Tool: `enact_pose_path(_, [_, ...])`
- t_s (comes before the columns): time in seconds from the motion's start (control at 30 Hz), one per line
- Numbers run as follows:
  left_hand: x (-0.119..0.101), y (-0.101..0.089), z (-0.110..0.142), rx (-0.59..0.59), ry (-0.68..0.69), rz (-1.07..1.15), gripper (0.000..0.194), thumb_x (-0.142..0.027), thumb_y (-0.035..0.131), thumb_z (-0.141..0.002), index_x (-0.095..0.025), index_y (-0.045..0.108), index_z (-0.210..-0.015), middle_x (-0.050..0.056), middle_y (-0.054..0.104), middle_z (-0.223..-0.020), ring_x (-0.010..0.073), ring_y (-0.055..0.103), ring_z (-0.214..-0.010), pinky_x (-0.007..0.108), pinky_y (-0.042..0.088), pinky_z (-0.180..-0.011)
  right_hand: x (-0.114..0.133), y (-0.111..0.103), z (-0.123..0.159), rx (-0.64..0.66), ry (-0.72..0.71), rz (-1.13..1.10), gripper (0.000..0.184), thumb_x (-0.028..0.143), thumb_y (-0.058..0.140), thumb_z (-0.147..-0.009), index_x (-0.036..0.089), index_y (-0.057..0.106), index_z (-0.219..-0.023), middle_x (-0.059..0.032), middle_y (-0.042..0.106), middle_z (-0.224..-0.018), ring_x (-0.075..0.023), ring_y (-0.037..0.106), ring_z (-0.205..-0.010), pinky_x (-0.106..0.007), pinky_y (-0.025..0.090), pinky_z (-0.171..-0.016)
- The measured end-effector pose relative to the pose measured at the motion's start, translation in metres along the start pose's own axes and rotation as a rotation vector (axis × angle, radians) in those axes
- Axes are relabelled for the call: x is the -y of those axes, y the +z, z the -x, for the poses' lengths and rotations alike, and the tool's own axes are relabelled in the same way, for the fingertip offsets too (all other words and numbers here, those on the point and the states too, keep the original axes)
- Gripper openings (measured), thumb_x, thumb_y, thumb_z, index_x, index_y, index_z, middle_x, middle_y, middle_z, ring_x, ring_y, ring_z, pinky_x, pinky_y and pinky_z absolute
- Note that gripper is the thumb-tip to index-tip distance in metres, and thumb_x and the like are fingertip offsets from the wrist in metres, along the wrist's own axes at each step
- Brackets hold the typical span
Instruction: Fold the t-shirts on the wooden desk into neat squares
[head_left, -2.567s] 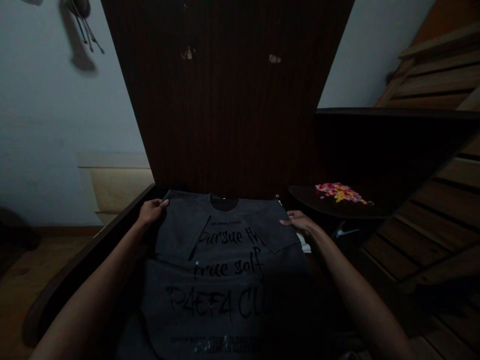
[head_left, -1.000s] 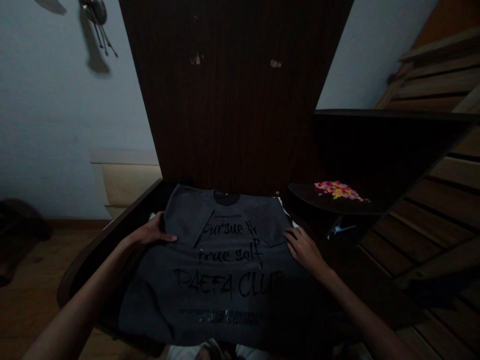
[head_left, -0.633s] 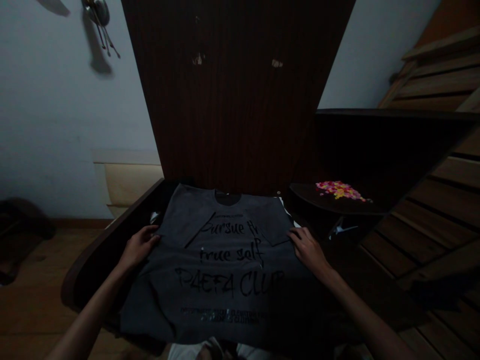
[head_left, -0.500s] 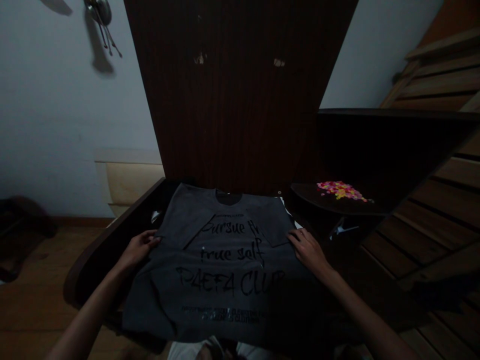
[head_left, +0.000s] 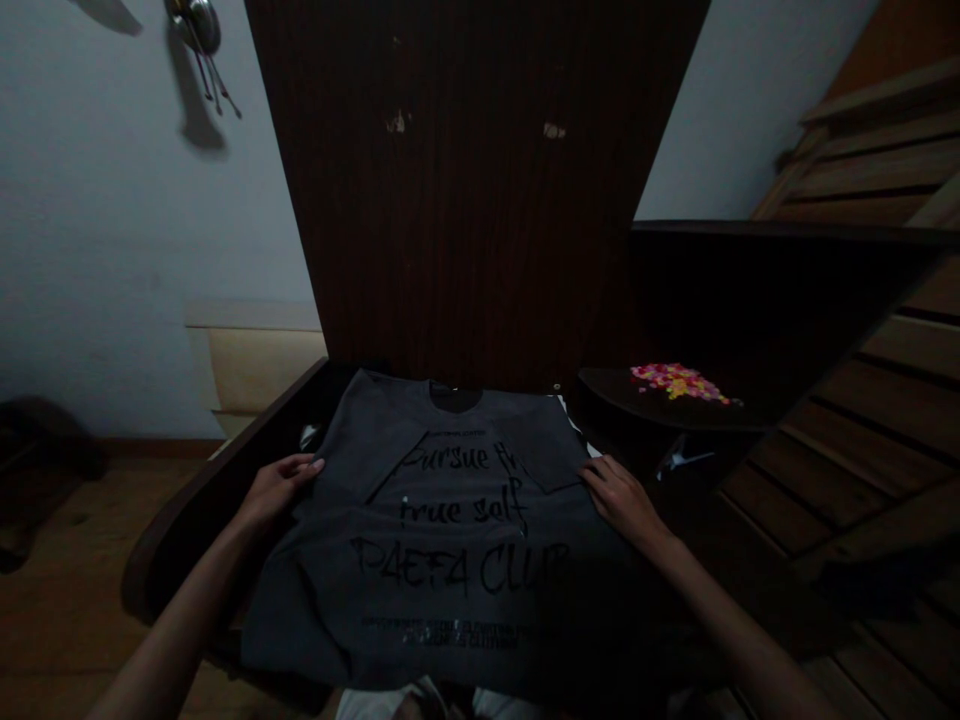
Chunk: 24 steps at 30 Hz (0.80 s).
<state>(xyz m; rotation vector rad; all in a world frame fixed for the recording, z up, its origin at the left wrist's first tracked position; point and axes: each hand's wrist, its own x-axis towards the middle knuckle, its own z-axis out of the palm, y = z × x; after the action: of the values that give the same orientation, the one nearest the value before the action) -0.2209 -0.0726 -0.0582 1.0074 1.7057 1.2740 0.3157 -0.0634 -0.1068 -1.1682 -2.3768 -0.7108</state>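
A dark grey T-shirt lies spread out with its neckline away from me. Black lettering runs across its front, and both sleeves are folded inward over the chest. At the shirt's left edge, my left hand pinches the fabric below the shoulder between thumb and fingers. My right hand is at the opposite edge, its fingers closed on the cloth beside the folded right sleeve; its thumb is mostly hidden. Some creases cross the lower left of the shirt.
A tall dark wooden panel rises behind the shirt. To the right, a small dark shelf bears a pile of pink and yellow pieces. A curved dark wooden edge runs along the left. Wooden slats stand far right.
My left fingers have shifted slightly up and onto the shirt's edge. The right hand and the shirt look nearly the same; the view has moved a little.
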Motion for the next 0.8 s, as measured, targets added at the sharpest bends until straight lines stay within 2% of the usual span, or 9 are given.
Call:
enact_pose_path(0.1, [0.004, 0.0, -0.003, 0.039, -0.017, 0.012, 0.051, -0.049, 0.086, -0.045, -0.017, 0.07, -0.08, 0.003, 0.071, -0.069, 0.0165, 0.066, -0.059, 0.022, 0.051, -0.048, -0.003, -0.001, 0.002, 0.002, 0.017, -0.031, 0.035, 0.002, 0.047, -0.083, 0.019, 0.066, -0.106, -0.0101, 0.063, -0.104, -0.0232, 0.057, -0.099, -0.032, 0.05, -0.083])
enact_pose_path(0.17, [0.004, 0.001, -0.005, 0.041, -0.02, -0.012, 0.055, -0.053, 0.085, -0.045, -0.017, 0.069, -0.083, 0.003, 0.071, -0.071, 0.017, 0.066, -0.059, 0.023, 0.05, -0.047, -0.001, 0.001, 0.002, -0.002, 0.09, 0.023, 0.029, 0.009, 0.048, -0.086, 0.017, 0.065, -0.108, -0.0121, 0.062, -0.105, -0.0249, 0.056, -0.1, -0.034, 0.05, -0.083])
enact_pose_path(0.3, [0.003, 0.004, -0.013, 0.037, 0.042, -0.102, 0.061, -0.059, 0.082, -0.046, -0.018, 0.067, -0.089, 0.003, 0.071, -0.076, 0.0202, 0.068, -0.063, 0.027, 0.053, -0.05, 0.008, 0.0, 0.001, 0.032, 0.246, 0.185, 0.02, 0.018, 0.05, -0.089, 0.014, 0.067, -0.1, -0.0131, 0.063, -0.09, -0.0255, 0.057, -0.084, -0.036, 0.048, -0.076])
enact_pose_path(0.4, [0.008, 0.005, -0.023, 0.001, 0.14, -0.225, 0.055, -0.056, 0.078, -0.053, -0.019, 0.064, -0.092, 0.005, 0.07, -0.081, 0.0241, 0.07, -0.072, 0.033, 0.056, -0.058, 0.018, -0.005, -0.005, 0.088, 0.207, 0.271, 0.019, 0.016, 0.053, -0.088, 0.014, 0.068, -0.098, -0.0162, 0.065, -0.099, -0.0287, 0.056, -0.091, -0.039, 0.045, -0.076])
enact_pose_path(0.5, [0.013, 0.009, -0.031, -0.125, 0.337, -0.455, 0.047, -0.046, 0.072, -0.062, -0.018, 0.062, -0.099, 0.009, 0.069, -0.095, 0.0281, 0.068, -0.087, 0.04, 0.058, -0.075, 0.027, -0.007, -0.015, 0.091, 0.074, 0.248, 0.028, 0.013, 0.057, -0.084, 0.014, 0.068, -0.11, -0.0171, 0.064, -0.112, -0.0306, 0.054, -0.1, -0.041, 0.043, -0.083])
enact_pose_path(0.6, [0.007, 0.022, -0.032, -0.2, 0.654, -0.708, 0.041, -0.041, 0.064, -0.073, -0.017, 0.061, -0.107, 0.014, 0.065, -0.111, 0.0306, 0.061, -0.104, 0.046, 0.051, -0.093, 0.037, -0.002, -0.027, 0.117, -0.052, 0.178, 0.036, 0.009, 0.057, -0.083, 0.016, 0.066, -0.117, -0.0144, 0.065, -0.112, -0.028, 0.055, -0.1, -0.041, 0.043, -0.087])
enact_pose_path(0.63, [0.002, 0.029, -0.032, -0.175, 0.754, -0.775, 0.038, -0.04, 0.06, -0.077, -0.018, 0.062, -0.108, 0.014, 0.064, -0.114, 0.0305, 0.059, -0.107, 0.047, 0.049, -0.095, 0.04, 0.0, -0.032, 0.129, -0.068, 0.157, 0.037, 0.01, 0.057, -0.083, 0.016, 0.066, -0.118, -0.0138, 0.066, -0.112, -0.0274, 0.055, -0.1, -0.04, 0.043, -0.087])
enact_pose_path(0.7, [-0.01, 0.046, -0.034, -0.051, 0.915, -0.887, 0.031, -0.037, 0.052, -0.086, -0.019, 0.064, -0.109, 0.013, 0.064, -0.115, 0.0292, 0.057, -0.109, 0.045, 0.047, -0.097, 0.047, 0.005, -0.039, 0.14, -0.066, 0.113, 0.036, 0.011, 0.057, -0.084, 0.017, 0.066, -0.118, -0.013, 0.066, -0.112, -0.0265, 0.056, -0.1, -0.04, 0.044, -0.087])
enact_pose_path(0.8, [-0.031, 0.074, -0.045, 0.155, 1.064, -1.054, 0.032, -0.029, 0.046, -0.091, -0.019, 0.065, -0.115, 0.013, 0.064, -0.12, 0.0286, 0.055, -0.11, 0.043, 0.046, -0.095, 0.054, 0.013, -0.046, 0.142, -0.054, 0.055, 0.035, 0.01, 0.055, -0.085, 0.018, 0.066, -0.117, -0.0116, 0.069, -0.111, -0.0244, 0.058, -0.099, -0.036, 0.047, -0.085])
